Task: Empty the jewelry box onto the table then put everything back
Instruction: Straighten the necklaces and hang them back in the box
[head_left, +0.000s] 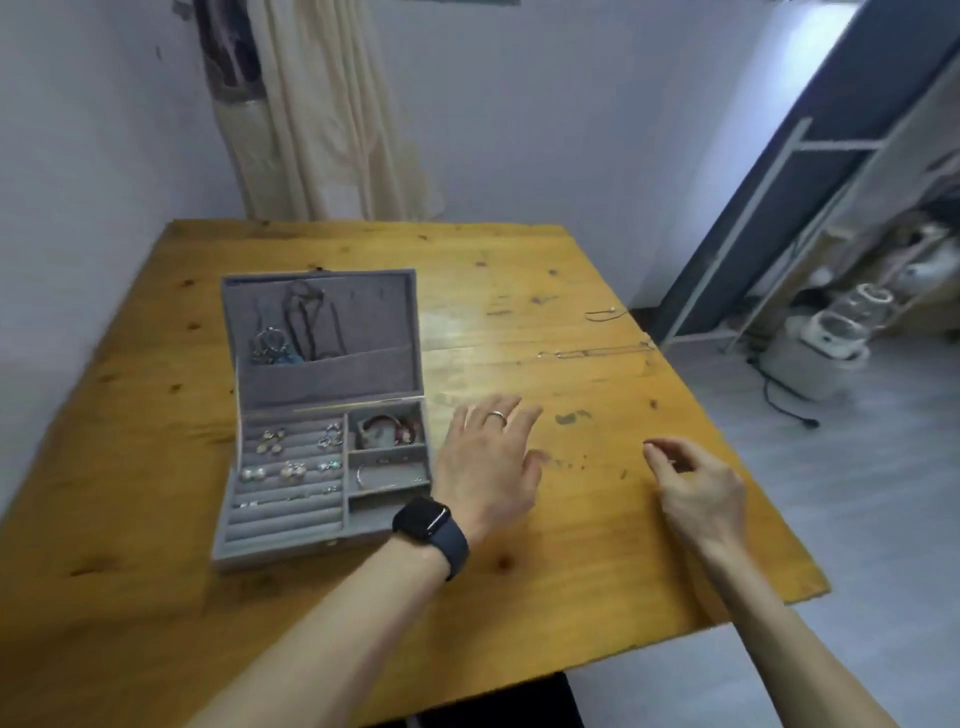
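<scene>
Table (571, 519) under splayed left hand (485, 462)

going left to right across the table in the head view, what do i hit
open grey jewelry box → left hand → thin chain necklace → right hand

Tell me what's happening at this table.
A person is at a wooden table with an open grey jewelry box, which holds earrings and a red bracelet. Two thin chains lie farther right. The left hand is spread open beside the box; the right hand has curled fingers, but whether they pinch anything is unclear.
</scene>
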